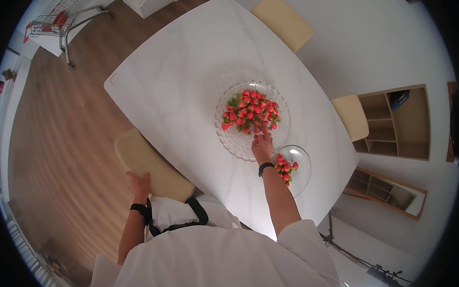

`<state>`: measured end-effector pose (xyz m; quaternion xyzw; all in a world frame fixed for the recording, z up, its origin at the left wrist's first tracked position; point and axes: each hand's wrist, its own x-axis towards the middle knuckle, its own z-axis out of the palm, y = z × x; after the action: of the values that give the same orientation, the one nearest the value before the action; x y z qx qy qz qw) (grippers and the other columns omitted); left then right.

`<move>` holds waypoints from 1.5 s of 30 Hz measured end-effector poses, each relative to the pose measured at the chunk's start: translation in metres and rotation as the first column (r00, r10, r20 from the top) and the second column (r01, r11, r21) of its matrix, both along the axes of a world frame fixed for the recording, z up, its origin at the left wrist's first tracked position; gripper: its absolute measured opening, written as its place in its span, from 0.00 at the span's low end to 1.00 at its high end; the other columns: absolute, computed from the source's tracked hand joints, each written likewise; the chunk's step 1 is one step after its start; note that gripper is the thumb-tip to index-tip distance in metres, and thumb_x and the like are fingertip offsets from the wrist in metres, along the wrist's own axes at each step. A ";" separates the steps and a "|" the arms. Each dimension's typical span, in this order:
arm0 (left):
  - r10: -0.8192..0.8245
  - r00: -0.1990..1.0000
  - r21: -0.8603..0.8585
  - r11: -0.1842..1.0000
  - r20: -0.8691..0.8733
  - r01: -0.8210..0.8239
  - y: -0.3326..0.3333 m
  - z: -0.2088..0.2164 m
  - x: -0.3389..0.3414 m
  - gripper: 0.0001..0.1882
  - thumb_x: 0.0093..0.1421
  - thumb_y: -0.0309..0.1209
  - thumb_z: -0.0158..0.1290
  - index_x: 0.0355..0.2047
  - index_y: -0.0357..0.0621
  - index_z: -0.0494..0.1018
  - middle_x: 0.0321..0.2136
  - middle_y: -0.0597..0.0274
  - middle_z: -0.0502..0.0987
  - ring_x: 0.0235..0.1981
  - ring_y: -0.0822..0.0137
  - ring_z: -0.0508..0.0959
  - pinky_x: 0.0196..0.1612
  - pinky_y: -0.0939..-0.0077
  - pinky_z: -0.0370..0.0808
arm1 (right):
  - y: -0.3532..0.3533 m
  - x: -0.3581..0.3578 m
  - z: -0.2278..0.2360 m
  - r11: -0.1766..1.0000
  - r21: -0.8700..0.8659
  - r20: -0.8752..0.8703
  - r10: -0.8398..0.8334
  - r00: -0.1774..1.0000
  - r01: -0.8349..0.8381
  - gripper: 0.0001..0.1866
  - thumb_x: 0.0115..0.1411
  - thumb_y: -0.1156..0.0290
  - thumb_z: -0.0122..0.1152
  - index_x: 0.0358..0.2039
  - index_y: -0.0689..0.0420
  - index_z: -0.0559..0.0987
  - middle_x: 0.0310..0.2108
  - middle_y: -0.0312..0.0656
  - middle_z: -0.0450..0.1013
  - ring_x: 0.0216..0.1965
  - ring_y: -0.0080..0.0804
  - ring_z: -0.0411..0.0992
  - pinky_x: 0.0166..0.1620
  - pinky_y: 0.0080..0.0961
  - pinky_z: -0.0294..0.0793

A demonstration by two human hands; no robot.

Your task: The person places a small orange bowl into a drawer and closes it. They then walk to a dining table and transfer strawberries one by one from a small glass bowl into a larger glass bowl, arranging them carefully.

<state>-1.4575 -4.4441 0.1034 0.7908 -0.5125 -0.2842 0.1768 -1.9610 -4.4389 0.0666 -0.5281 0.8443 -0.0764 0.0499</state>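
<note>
A large clear scalloped plate (233, 146) on the white table carries a heap of red strawberries (251, 110) with green leaves. My right hand (262, 146) reaches over its near rim, fingers bent together at the heap's front edge; what they hold, if anything, is hidden. Beneath and beside my right forearm, a smaller clear glass plate (303, 163) bears several more strawberries (286, 167), partly covered by the arm. My left hand (138, 186) hangs off to the side by the cream chair (152, 164), thumb apart from the fingers and nothing in it.
The marble-patterned table (186, 74) stretches away from me. Two more cream chairs (283, 22) stand along its right side, near a wooden shelf (411, 124). A shopping cart (63, 20) is at the far left on the wood floor. A dark stand (355, 258) lies at lower right.
</note>
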 end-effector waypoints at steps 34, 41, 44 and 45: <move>0.001 1.000 0.019 1.000 0.013 -0.002 -0.002 0.007 -0.005 0.32 0.48 0.34 0.56 0.44 0.28 0.51 0.35 0.30 0.70 0.37 0.35 0.73 0.40 0.51 0.71 | 0.180 -0.081 -0.018 0.777 -0.306 0.447 -0.393 0.803 0.550 0.06 0.46 0.72 0.62 0.26 0.59 0.79 0.42 0.49 0.66 0.44 0.44 0.65 0.48 0.37 0.67; -0.007 1.000 -0.008 1.000 0.017 0.007 0.002 0.003 -0.002 0.31 0.49 0.33 0.56 0.44 0.30 0.51 0.38 0.29 0.69 0.41 0.36 0.71 0.43 0.53 0.70 | 0.145 -0.057 0.041 0.759 0.024 0.249 -0.635 0.732 0.650 0.18 0.44 0.69 0.63 0.38 0.57 0.75 0.49 0.49 0.62 0.51 0.47 0.60 0.51 0.44 0.63; -0.004 1.000 -0.016 1.000 -0.028 0.004 -0.002 0.008 -0.008 0.31 0.49 0.33 0.56 0.45 0.29 0.51 0.38 0.30 0.69 0.41 0.37 0.71 0.43 0.54 0.69 | 0.125 -0.058 0.045 0.780 -0.035 0.057 -0.622 0.781 0.625 0.27 0.43 0.67 0.64 0.46 0.56 0.70 0.53 0.48 0.58 0.54 0.49 0.56 0.53 0.48 0.60; 0.005 0.999 -0.035 0.999 -0.042 -0.006 -0.001 0.008 -0.008 0.31 0.49 0.33 0.57 0.45 0.29 0.51 0.37 0.30 0.69 0.41 0.37 0.71 0.43 0.54 0.69 | 0.122 -0.064 0.037 0.812 -0.099 0.017 -0.577 0.817 0.575 0.30 0.42 0.66 0.64 0.48 0.56 0.68 0.54 0.48 0.57 0.55 0.50 0.54 0.54 0.49 0.59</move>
<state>-1.4655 -4.4455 0.1109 0.7828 -0.5115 -0.2911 0.2021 -2.0248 -4.3169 0.1032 -0.2502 0.9599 -0.1262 -0.0076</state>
